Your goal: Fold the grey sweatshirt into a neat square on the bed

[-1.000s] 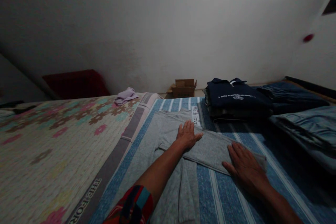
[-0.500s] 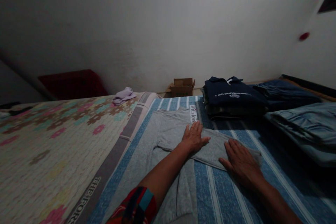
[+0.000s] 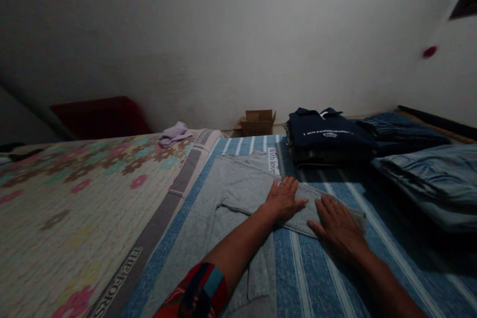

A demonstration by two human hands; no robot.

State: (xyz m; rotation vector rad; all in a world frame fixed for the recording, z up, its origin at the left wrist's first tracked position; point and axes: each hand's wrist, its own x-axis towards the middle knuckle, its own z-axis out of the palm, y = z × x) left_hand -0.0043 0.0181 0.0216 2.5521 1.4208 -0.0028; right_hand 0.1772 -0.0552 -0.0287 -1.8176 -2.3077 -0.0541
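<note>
A: Where is the grey garment [image 3: 201, 208] positioned, and how are the hands applied?

B: The garment is laid along the left edge of the surface [image 3: 313, 268], its upper end toward the far edge. One sleeve [image 3: 302, 222] is spread away from the left edge. Nothing is gripped: the left hand [image 3: 285, 201] is laid palm-down on the sleeve with fingers extended, and the right hand [image 3: 341, 226] is placed flat nearer the sleeve's end.

A: Which fault is judged most likely?

B: Displacement. The garment's body is pinned by neither palm; if the sleeve is stroked too hard away from the left edge, the whole piece may be dragged askew.

A: Can creasing be caused?

B: Yes. If the palms are brought together under pressure, the cloth between them may be bunched. If the raised fold [image 3: 231, 207] is pressed unevenly, a crease may be set.

A: What else is to be monitored?

B: The left forearm [image 3: 240, 241] is extended above the body; if it is lowered, rumpling may result. The dark folded stack [image 3: 331, 131] is stood near the far edge; if the right hand is swept too far forward, its layers may be skewed.
</note>
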